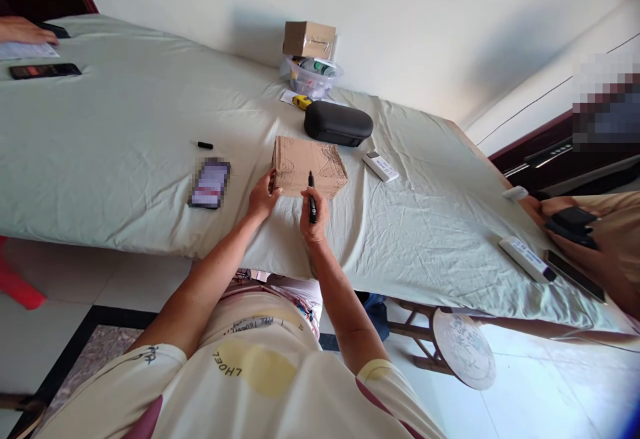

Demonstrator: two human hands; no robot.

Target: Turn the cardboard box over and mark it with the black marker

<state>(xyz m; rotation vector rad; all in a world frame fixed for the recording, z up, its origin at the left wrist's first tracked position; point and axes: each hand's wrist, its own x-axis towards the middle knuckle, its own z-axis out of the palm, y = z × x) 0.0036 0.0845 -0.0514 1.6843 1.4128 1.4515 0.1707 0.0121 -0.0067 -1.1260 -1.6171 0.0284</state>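
A small brown cardboard box with creased, taped sides sits on the cloth-covered table in front of me. My left hand grips its near left corner, with the thumb at the front and the fingers along the left side. In my right hand is a black marker pen, held with its tip pointing away from me over the near part of the box. Whether the tip touches the cardboard I cannot tell. A black pen cap lies apart on the cloth to the left, just beyond a phone.
Behind the box are a black hard case, a yellow tape measure and a plastic tub under another carton. A white device lies right. Other people's hands show at both table ends. A stool stands below.
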